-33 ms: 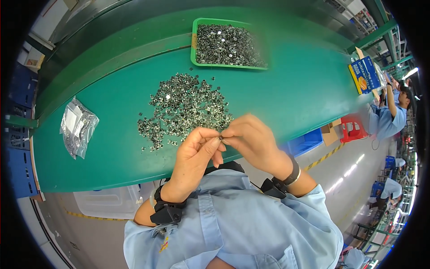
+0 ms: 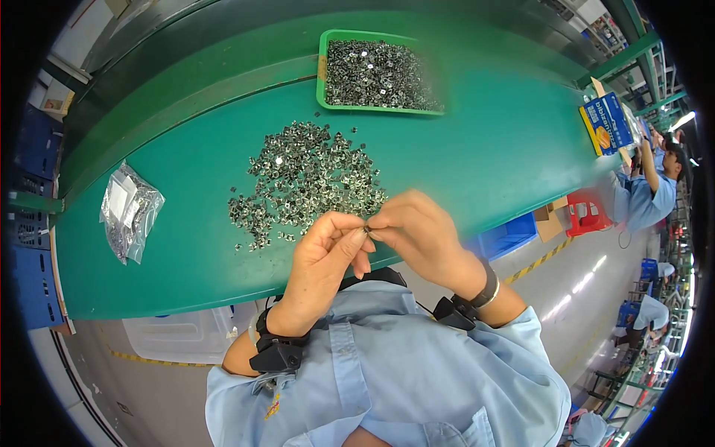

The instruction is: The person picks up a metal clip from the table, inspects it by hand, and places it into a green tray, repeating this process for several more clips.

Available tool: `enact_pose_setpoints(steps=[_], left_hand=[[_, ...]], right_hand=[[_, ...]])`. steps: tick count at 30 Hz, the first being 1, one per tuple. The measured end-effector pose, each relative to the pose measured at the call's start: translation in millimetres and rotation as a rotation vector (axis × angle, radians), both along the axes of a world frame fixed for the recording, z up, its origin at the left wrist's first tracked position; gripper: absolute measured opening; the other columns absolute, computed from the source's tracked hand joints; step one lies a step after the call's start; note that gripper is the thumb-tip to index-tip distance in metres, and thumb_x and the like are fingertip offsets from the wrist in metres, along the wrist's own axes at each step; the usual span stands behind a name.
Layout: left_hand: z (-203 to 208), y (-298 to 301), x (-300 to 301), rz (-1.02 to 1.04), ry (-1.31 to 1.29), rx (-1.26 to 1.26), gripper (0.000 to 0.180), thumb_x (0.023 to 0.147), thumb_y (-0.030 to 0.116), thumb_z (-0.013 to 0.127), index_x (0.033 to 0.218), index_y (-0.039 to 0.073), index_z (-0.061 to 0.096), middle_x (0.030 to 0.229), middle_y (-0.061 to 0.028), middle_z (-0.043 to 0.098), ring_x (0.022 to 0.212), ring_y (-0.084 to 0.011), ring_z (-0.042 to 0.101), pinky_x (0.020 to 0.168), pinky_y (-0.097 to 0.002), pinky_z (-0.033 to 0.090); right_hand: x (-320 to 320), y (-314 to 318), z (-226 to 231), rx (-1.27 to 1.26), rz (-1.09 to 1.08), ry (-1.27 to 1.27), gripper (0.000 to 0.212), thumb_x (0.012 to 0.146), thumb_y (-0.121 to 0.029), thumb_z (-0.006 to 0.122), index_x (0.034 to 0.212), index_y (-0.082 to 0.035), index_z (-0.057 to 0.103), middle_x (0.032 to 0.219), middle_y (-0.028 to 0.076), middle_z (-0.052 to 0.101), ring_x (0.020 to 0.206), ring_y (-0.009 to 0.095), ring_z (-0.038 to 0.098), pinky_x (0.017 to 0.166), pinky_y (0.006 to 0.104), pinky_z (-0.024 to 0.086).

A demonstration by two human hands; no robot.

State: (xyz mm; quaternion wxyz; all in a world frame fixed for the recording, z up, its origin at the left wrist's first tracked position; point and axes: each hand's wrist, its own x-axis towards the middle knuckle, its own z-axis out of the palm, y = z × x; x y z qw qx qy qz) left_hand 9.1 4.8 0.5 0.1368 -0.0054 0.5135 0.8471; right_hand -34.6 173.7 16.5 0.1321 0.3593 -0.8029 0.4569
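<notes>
Close to the table's front edge, my left hand (image 2: 322, 261) and my right hand (image 2: 426, 237) meet with their fingertips pinched together. Between them is a tiny dark metal piece (image 2: 367, 229), mostly covered by the fingers. Just beyond my hands a loose heap of small, squarish metal pieces (image 2: 313, 179), shiny and dark, spreads over the green table (image 2: 491, 141). Behind the heap stands a green tray (image 2: 322, 86) full of similar small metal pieces. Its right end is blurred.
A clear plastic bag (image 2: 132, 212) of small parts lies at the left. At the far right stands a blue and yellow box (image 2: 607, 125), near a co-worker in a blue shirt (image 2: 646, 195). A blue bin (image 2: 510, 237) and a red stool (image 2: 586, 212) are below the table's right edge.
</notes>
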Motion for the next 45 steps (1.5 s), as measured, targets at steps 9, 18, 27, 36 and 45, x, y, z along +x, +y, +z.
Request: enact_pose_setpoints(steps=[9, 18, 27, 36, 45], left_hand=[[7.6, -2.1, -0.6, -0.062, -0.028, -0.103, 0.011, 0.094, 0.011, 0.048, 0.1, 0.002, 0.05, 0.082, -0.0079, 0.059, 0.062, -0.0116, 0.056, 0.054, -0.0235, 0.046], [2.7, 1.7, 1.0, -0.045, -0.049, 0.077, 0.015, 0.094, 0.015, 0.049, 0.101, 0.002, 0.05, 0.086, -0.0069, 0.06, 0.064, -0.0106, 0.056, 0.055, -0.0234, 0.046], [-1.0, 3.2, 2.7, -0.043, -0.037, 0.128, 0.014, 0.094, 0.017, 0.05, 0.096, 0.003, 0.05, 0.082, -0.0078, 0.06, 0.062, -0.0124, 0.056, 0.051, -0.0241, 0.044], [-5.4, 3.5, 3.3, -0.093, -0.114, 0.328, 0.016, 0.092, 0.021, 0.054, 0.093, 0.006, 0.049, 0.075, -0.0065, 0.058, 0.056, -0.0137, 0.053, 0.045, -0.0253, 0.039], [-11.5, 9.5, 4.5, -0.171, -0.161, 0.553, 0.012, 0.091, 0.016, 0.055, 0.091, 0.005, 0.051, 0.075, -0.0061, 0.06, 0.055, -0.0133, 0.054, 0.047, -0.0255, 0.041]], right_hand=[[3.2, 6.6, 0.8, 0.097, 0.021, 0.085, 0.02, 0.072, -0.005, 0.07, 0.09, -0.006, 0.062, 0.086, 0.004, 0.058, 0.076, 0.02, 0.058, 0.064, 0.032, 0.045], [6.5, 3.5, -7.4, -0.014, 0.001, 0.055, 0.021, 0.07, -0.001, 0.071, 0.088, -0.005, 0.062, 0.083, 0.007, 0.059, 0.071, 0.023, 0.058, 0.059, 0.031, 0.047], [11.6, 1.9, -10.0, -0.062, -0.012, 0.04, 0.021, 0.069, 0.0, 0.071, 0.087, -0.005, 0.061, 0.081, 0.007, 0.059, 0.069, 0.022, 0.058, 0.058, 0.0308, 0.047], [16.4, 2.5, -9.8, -0.104, 0.008, 0.035, 0.022, 0.07, 0.001, 0.071, 0.088, -0.005, 0.062, 0.08, 0.007, 0.059, 0.069, 0.022, 0.058, 0.058, 0.0297, 0.047], [22.0, 4.7, -15.8, -0.24, 0.047, -0.122, 0.019, 0.071, 0.001, 0.069, 0.087, -0.002, 0.06, 0.08, 0.007, 0.059, 0.071, 0.021, 0.059, 0.058, 0.0307, 0.048]])
